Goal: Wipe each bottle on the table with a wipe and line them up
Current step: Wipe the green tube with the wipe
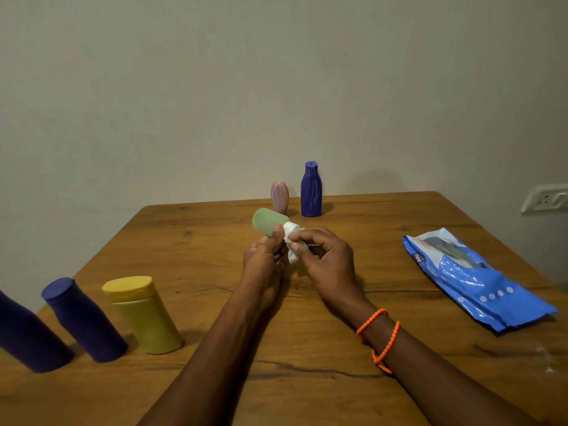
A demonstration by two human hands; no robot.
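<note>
Six bottles on table [215, 302]: three near left edge, two at far edge. Sixth, green bottle [266, 222], gripped by left hand [264, 265]; right hand [325, 262] pinching white wipe [292, 241] against it. One blue wipes pack [473, 278] near right edge.

Pale green bottle [266, 222] sits mid-frame, tilted up to the left, with a crumpled white wipe [291, 241] bunched against its lower end. Just behind it, upper centre, a small pink bottle [280, 197] and a taller blue bottle [311, 192] stand upright side by side. Lower left there's a row: yellow bottle [144, 315], then two dark purple bottles [83, 319], the far-left one [27, 336] cut off by the edge.
</note>
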